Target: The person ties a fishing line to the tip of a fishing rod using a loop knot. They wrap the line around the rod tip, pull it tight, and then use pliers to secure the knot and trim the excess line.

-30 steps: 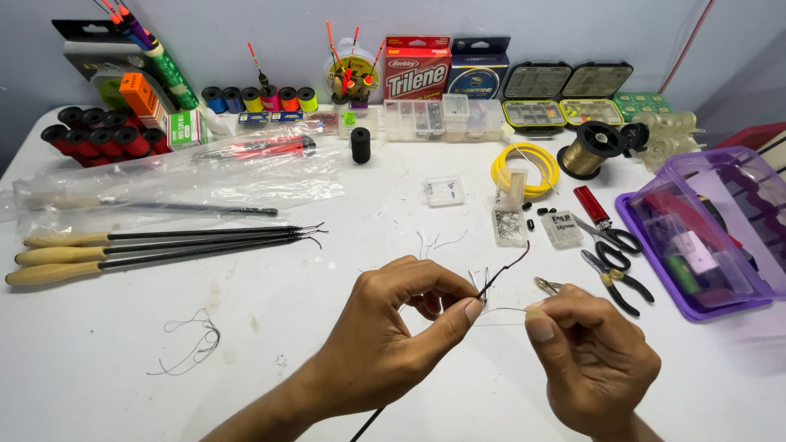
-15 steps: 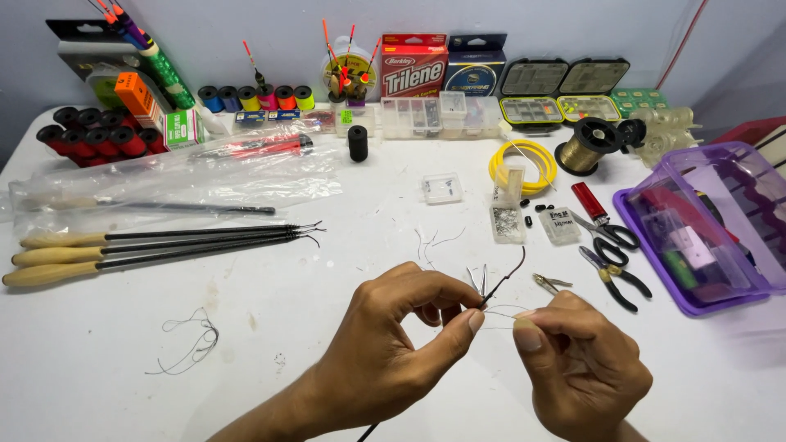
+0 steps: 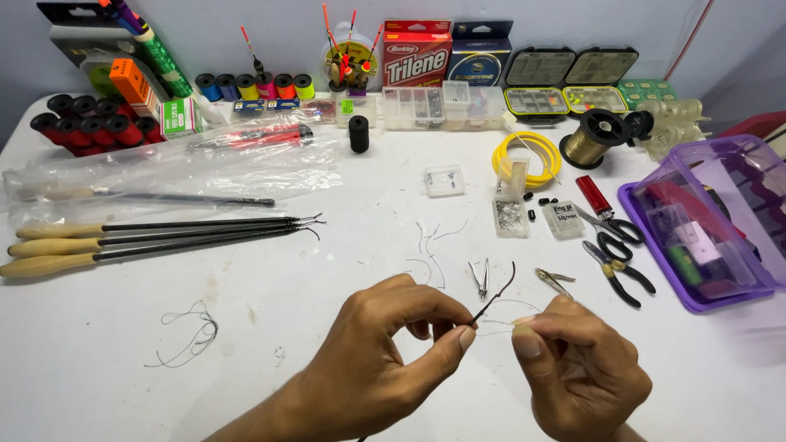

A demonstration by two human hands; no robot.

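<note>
Low in the middle of the frame, the left hand (image 3: 385, 360) pinches a thin black rod tip (image 3: 494, 296) between thumb and forefinger; the tip curves up and to the right from the fingertips. Just beside it, the right hand (image 3: 577, 372) is closed on a fine, nearly clear line (image 3: 501, 315), which loops between the two hands close to the rod tip. Whether the line touches the tip I cannot tell.

Right above the hands, on the white table (image 3: 327, 278), lie small metal nail clippers (image 3: 481, 277) and a brass swivel clip (image 3: 554, 281). Further right sit black-handled pliers (image 3: 619, 273) and scissors (image 3: 610, 227) beside a red lighter (image 3: 593, 196). A purple plastic box (image 3: 708, 225) fills the right edge. At the left, three cork-handled rods (image 3: 155, 237) lie side by side, and a tangle of dark line (image 3: 190, 334) rests at the lower left. A yellow tubing coil (image 3: 528, 160) sits upper right of centre.
</note>
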